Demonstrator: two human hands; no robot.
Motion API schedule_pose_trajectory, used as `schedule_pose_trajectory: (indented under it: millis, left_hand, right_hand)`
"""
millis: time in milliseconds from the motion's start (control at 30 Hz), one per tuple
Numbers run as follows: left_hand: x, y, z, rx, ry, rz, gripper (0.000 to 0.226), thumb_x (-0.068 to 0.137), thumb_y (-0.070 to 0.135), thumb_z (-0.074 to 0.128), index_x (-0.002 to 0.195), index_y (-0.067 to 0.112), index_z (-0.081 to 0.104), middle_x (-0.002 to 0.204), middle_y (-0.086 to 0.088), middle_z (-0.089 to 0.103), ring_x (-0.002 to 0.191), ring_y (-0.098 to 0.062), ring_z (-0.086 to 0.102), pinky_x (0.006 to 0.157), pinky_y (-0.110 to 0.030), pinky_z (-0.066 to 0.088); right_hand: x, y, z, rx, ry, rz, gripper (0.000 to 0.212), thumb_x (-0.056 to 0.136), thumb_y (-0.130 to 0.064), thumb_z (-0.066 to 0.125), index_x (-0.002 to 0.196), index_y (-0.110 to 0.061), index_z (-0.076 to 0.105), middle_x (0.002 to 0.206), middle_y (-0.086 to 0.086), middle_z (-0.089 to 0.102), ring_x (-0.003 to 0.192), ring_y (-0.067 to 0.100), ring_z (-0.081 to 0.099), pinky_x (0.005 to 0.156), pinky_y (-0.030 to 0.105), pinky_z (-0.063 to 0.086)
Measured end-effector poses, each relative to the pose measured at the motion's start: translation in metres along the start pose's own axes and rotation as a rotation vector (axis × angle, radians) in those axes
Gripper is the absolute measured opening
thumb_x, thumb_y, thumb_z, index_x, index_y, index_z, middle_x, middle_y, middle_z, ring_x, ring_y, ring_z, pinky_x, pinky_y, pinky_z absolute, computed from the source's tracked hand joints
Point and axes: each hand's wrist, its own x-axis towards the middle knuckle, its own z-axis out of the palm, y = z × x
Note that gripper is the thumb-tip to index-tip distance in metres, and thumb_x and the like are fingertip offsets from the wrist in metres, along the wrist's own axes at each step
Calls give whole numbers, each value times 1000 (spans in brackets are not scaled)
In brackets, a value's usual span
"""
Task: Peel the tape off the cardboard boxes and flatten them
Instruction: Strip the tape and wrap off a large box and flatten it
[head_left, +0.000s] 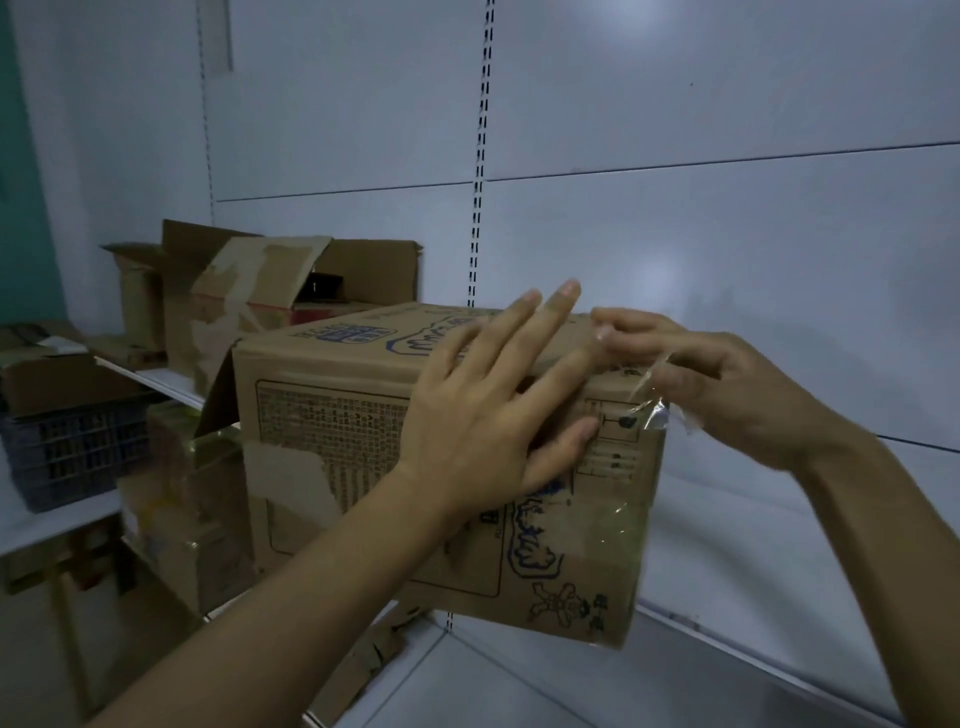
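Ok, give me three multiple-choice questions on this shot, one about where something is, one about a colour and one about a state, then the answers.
1. Where on the box does the right hand pinch the tape?
A. upper right corner
B. lower left corner
C. middle of the front face

2. What colour is that tape?
A. red
B. clear
C. black

3. How does the left hand lie?
A. in a fist
B. flat on the box, fingers spread
C. curled round a flap

Answers:
1 A, the strip lifts off at that corner, right beside the right hand.
2 B, the cardboard shows through it.
3 B, its straight fingers press the front face and reach over the top edge.
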Motion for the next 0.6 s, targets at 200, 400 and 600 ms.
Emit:
schedule_pose_trajectory:
  millis: [200, 400, 600]
  left_hand:
    - [-16, 10, 1, 29, -9, 24, 52, 94, 49, 46, 141, 27, 48, 133, -5, 60, 110, -28, 57, 94, -45, 39]
    - [-15, 9, 1, 35, -17, 12, 52, 92, 50, 46, 137, 24, 53, 123, -5, 64, 107, -26, 53, 91, -44, 38]
    - [-14, 8, 3, 34, -4, 23, 51, 93, 50, 45, 136, 23, 52, 119, -7, 65, 103, -27, 49, 88, -42, 36]
  right_hand:
    - [7, -15, -14, -60, -124, 17, 39, 77, -47, 73, 106, -20, 74, 128, 2, 64, 126, 20, 53, 98, 28, 47]
    - [-2, 9, 16, 217, 185, -151, 26, 73, -45, 75, 81, -20, 79, 92, -2, 74, 104, 17, 65, 91, 28, 48]
    - [-4, 20, 51, 649, 465, -173, 25, 61, -42, 79, 61, -18, 74, 74, -7, 70, 89, 4, 65, 84, 21, 52]
